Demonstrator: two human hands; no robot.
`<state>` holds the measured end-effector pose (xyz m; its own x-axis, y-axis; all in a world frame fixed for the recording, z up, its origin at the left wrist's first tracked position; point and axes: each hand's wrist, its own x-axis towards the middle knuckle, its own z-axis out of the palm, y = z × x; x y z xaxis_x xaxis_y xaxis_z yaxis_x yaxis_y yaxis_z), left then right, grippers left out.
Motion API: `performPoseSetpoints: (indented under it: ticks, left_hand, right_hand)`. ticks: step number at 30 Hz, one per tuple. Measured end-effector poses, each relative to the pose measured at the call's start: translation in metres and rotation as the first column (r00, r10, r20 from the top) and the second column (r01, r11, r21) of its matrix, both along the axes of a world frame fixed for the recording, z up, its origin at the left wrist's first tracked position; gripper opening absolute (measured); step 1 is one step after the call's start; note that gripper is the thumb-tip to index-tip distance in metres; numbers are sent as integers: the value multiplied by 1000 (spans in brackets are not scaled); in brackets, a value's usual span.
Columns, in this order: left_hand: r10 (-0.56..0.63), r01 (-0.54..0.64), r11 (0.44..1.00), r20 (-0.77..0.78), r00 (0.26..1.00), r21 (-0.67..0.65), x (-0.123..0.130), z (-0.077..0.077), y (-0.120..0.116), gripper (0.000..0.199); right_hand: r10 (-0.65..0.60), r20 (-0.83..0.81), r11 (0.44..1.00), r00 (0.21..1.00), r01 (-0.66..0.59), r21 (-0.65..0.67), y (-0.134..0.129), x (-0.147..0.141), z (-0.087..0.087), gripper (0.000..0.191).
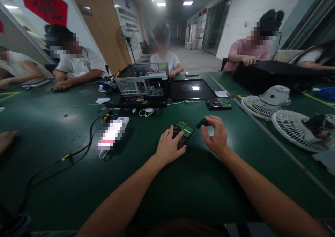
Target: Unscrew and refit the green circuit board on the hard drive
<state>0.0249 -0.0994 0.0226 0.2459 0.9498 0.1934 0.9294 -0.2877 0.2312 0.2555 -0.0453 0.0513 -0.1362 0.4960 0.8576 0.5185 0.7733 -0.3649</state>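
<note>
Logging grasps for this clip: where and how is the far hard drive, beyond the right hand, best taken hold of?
Probably by the left and right edges of the far hard drive, from above on the near side: it lies flat, board up, near edge exposed, with paper behind it.

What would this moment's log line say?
left hand: on rectangular black-green hard drive | right hand: holding short dark tool near drive

The left hand (pixel 169 146) hides part of the hard drive (pixel 184 128); the phone screen (pixel 111 134) (pixelated) is unreadable.
</note>
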Motion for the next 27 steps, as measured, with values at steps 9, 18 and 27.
performPoseSetpoints:
  ticks: [9, 18, 27]
  left_hand:
    - [-4, 4, 1000, -6, 1000, 5, 0, 1, 0, 70]
    - [7, -7, 1000, -2, 1000, -7, 1, 3, -1, 68]
    - [8, -7, 999, 16, 1000, -31, 0, 7, -1, 67]
  right_hand:
    - [-28, -3, 999, 1000, 28, 30, 1, -2, -3, 43]
    - [111, -72, 988, 991, -118, -102, 1, -4, -12, 49]
    - [7, -46, 996, 999, -11, -88, -1, -5, -15, 49]
